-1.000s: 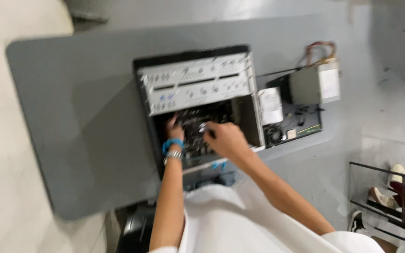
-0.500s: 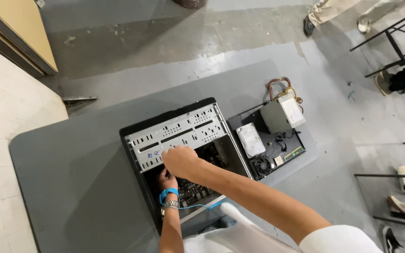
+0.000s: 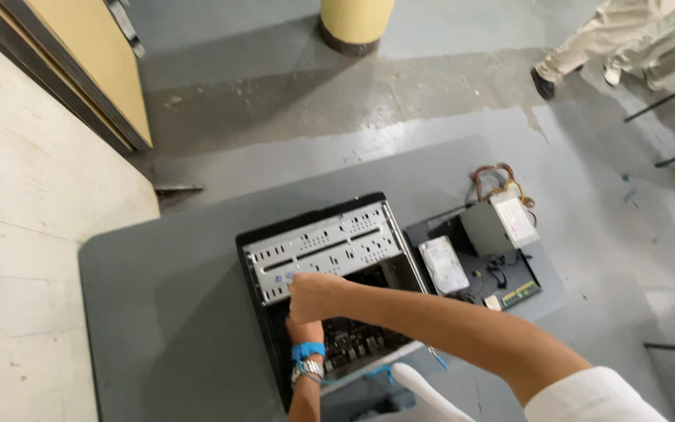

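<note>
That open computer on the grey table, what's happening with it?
A person leans over an open computer case lying on its side on a grey table. The right hand reaches across to the metal drive cage, while the left hand, mostly hidden under the right, is down inside over the circuit board. Beside the case lie a side panel, a hard drive and a power supply with loose wires. Another person's legs pass nearby.

Drive cage [image 3: 326,250] (perforated) over case opening [image 3: 369,332]

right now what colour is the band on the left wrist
Bright blue wristband, beside a silvery watch; head view.
</note>
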